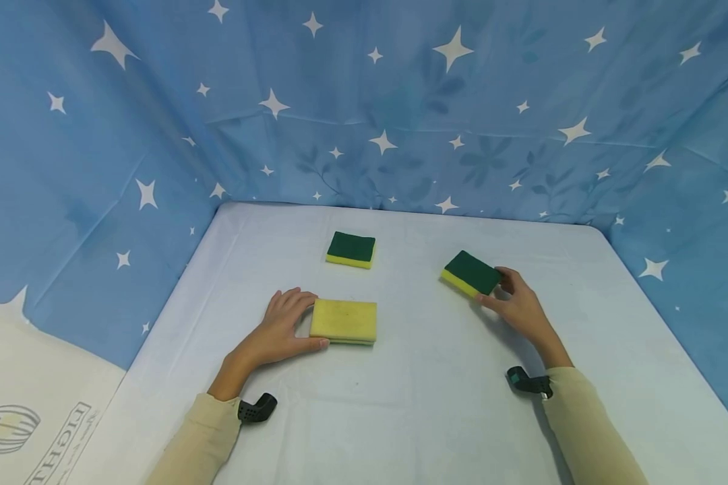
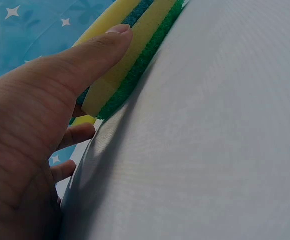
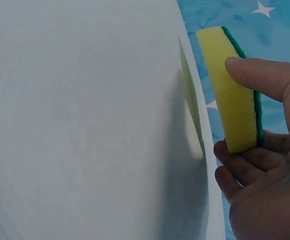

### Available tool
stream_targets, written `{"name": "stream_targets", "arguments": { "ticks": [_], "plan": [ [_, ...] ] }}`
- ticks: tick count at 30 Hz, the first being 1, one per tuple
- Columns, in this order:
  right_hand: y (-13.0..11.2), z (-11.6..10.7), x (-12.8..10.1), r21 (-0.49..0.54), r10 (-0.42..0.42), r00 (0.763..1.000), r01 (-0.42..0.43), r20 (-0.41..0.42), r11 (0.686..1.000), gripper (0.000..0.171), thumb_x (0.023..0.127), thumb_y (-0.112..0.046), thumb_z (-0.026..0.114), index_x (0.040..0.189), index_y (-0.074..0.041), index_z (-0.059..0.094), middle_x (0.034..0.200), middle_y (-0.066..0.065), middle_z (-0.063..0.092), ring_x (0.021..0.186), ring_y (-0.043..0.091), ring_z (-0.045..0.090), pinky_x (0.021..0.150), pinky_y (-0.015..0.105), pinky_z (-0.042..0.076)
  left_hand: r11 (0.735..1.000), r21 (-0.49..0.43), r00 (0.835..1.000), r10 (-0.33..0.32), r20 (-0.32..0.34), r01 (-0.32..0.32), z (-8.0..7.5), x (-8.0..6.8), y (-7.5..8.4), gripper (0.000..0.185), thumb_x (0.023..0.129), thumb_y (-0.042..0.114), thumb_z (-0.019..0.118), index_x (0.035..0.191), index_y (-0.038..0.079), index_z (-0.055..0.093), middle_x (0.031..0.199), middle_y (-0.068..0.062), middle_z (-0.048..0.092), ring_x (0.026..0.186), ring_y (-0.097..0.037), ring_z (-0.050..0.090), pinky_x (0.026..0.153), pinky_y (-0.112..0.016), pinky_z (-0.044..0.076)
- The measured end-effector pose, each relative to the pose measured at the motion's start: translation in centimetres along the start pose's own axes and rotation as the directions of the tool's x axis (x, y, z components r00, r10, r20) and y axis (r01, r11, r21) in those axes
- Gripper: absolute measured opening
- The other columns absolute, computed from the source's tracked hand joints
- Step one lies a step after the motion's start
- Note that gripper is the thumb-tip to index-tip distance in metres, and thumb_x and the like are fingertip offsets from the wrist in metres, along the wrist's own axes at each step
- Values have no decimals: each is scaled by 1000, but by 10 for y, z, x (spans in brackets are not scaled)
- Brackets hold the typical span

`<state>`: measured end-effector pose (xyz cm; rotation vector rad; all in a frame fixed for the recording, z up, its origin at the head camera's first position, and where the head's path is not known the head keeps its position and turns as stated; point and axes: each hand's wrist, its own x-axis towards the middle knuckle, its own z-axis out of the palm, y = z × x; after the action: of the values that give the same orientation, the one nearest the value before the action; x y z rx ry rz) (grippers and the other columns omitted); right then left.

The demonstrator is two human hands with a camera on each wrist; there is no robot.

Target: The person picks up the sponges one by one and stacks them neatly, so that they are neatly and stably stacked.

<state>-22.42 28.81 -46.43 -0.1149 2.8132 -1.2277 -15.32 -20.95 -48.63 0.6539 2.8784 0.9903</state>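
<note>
Sponges are partly stacked: the two-sponge stack (image 1: pixel 343 321), yellow side up, lies nearest on the table (image 1: pixel 400 404), long axis left-right, left hand (image 1: pixel 279 333) pinching its end. Right of the stack, the right hand (image 1: pixel 520 306) pinches a tilted green-topped sponge (image 1: pixel 470 273), angled diagonally. Beyond the stack, a third sponge (image 1: pixel 351 249) lies untouched.
</note>
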Motion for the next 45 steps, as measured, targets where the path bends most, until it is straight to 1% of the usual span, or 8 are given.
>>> {"name": "stream_targets", "arguments": {
  "ticks": [8, 14, 20, 27, 32, 40, 45],
  "plan": [
    [-8, 4, 0, -7, -7, 1000, 7, 19, 1000, 100, 98, -48, 78, 167, 1, 23, 159, 35, 40, 148, 55, 37, 114, 73, 35, 1000, 7, 1000, 0, 1, 0, 0, 0, 0, 87, 86, 57, 84, 150, 8, 54, 153, -16, 51, 155, -46, 26, 126, -66, 3],
    [-15, 8, 1, 46, -28, 999, 27, 25, 999, 99, 98, -46, 79, 167, 0, 25, 159, 34, 41, 149, 54, 38, 115, 72, 35, 1000, 9, 1000, -4, 4, 4, -1, 0, -1, 87, 85, 58, 83, 151, 8, 53, 153, -16, 50, 156, -46, 26, 127, -66, 3],
    [-26, 15, 0, 95, -65, 997, 60, 50, 994, 97, 97, -42, 81, 166, -1, 27, 160, 32, 42, 149, 52, 38, 116, 72, 34, 1000, 13, 1000, -6, 1, 6, 0, 0, -2, 86, 86, 58, 83, 150, 9, 53, 153, -15, 50, 156, -45, 26, 126, -66, 4],
    [-34, 25, -2, 105, -105, 992, 97, 73, 990, 91, 98, -38, 81, 164, -2, 30, 158, 31, 45, 148, 51, 41, 115, 71, 36, 1000, 2, 1000, 3, 3, -3, 1, 0, -1, 86, 86, 58, 83, 150, 8, 54, 153, -15, 51, 156, -45, 26, 126, -67, 3],
    [-39, 31, -2, 105, -135, 987, 125, 91, 987, 90, 97, -38, 82, 164, -3, 32, 158, 29, 46, 147, 49, 43, 116, 71, 35, 1000, 6, 1000, 7, 3, -7, 1, 1, -1, 87, 86, 58, 83, 151, 8, 53, 153, -15, 51, 156, -45, 26, 126, -67, 3],
    [-52, 41, -4, 125, -180, 978, 167, 108, 978, 87, 96, -33, 83, 163, -4, 34, 158, 26, 48, 147, 47, 45, 116, 70, 36, 1000, 7, 1000, 0, 2, 0, 1, 1, -3, 88, 86, 59, 83, 151, 8, 54, 153, -14, 51, 156, -44, 25, 127, -66, 3],
    [-61, 48, -6, 139, -218, 969, 201, 115, 970, 85, 96, -30, 83, 162, -3, 36, 157, 25, 49, 146, 46, 46, 116, 70, 36, 1000, 10, 1000, -7, 4, 6, 2, 1, -3, 88, 86, 60, 82, 152, 9, 53, 154, -14, 51, 157, -44, 25, 127, -65, 3]
  ]
}}
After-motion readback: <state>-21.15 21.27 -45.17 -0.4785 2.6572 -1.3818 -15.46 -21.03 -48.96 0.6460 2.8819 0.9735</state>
